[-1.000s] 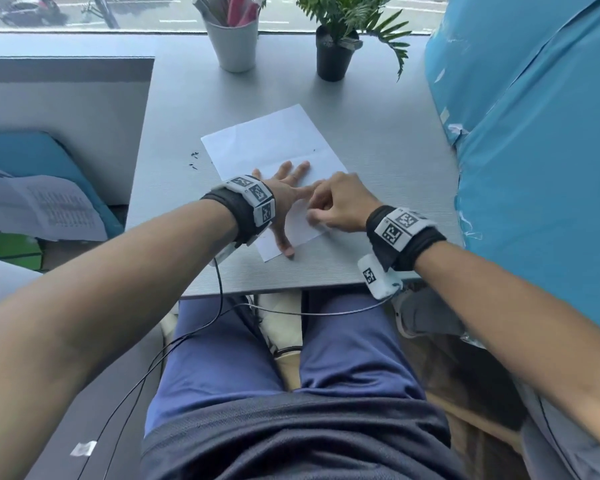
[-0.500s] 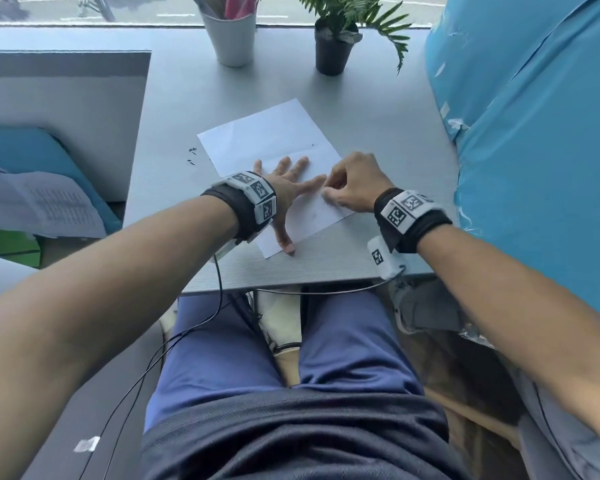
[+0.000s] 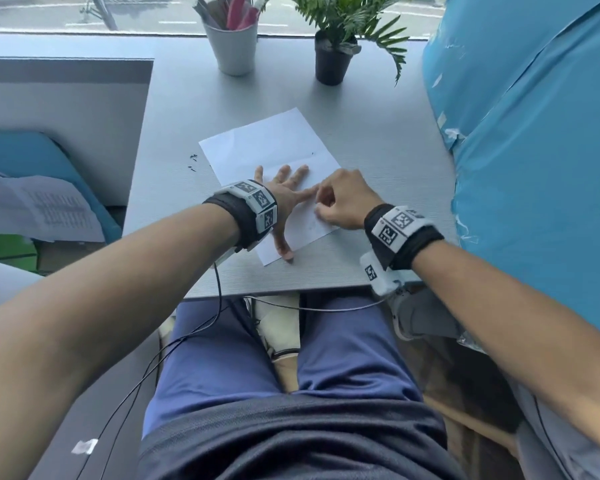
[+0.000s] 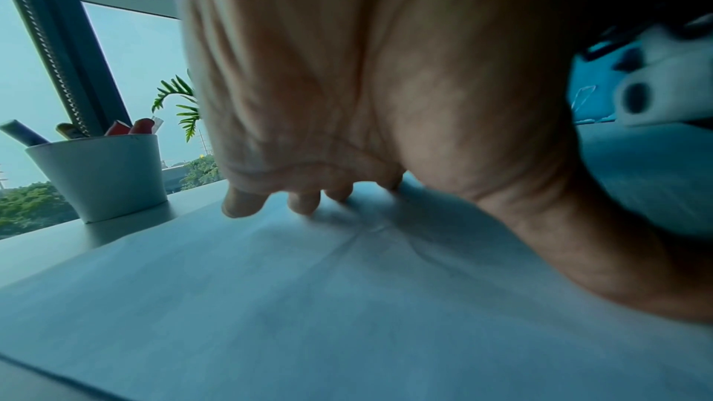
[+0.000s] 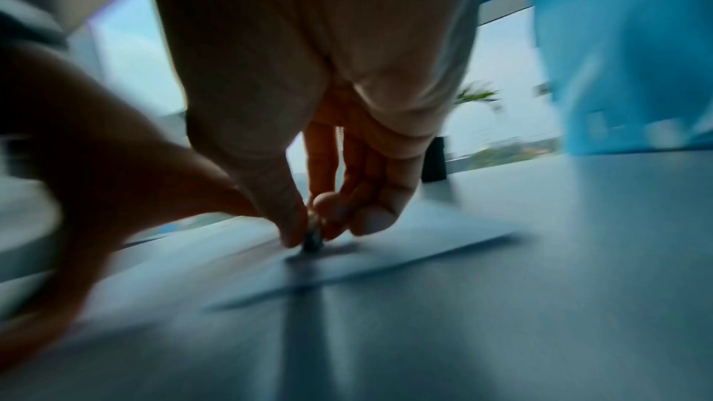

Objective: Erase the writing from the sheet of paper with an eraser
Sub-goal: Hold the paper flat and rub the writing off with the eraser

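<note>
A white sheet of paper (image 3: pixel 267 150) lies at an angle on the grey desk (image 3: pixel 378 140). My left hand (image 3: pixel 284 199) lies flat on the sheet's near half, fingers spread, pressing it down; the left wrist view shows the fingertips (image 4: pixel 239 206) on the paper (image 4: pixel 347 301). My right hand (image 3: pixel 340 202) sits at the sheet's right edge, fingers curled. In the blurred right wrist view, thumb and fingers pinch a small dark-tipped eraser (image 5: pixel 312 240) against the paper (image 5: pixel 385 243). Faint marks (image 3: pixel 312 225) remain near the right hand.
A white cup (image 3: pixel 232 46) of pens and a potted plant (image 3: pixel 333 53) stand at the desk's far edge. Dark eraser crumbs (image 3: pixel 192 161) lie left of the sheet. A blue plastic-wrapped bulk (image 3: pixel 534 150) borders the right side. My lap is below the desk edge.
The right hand went from the sheet's near right part away toward the right edge, then came back slightly nearer. The left hand stayed flat on the paper.
</note>
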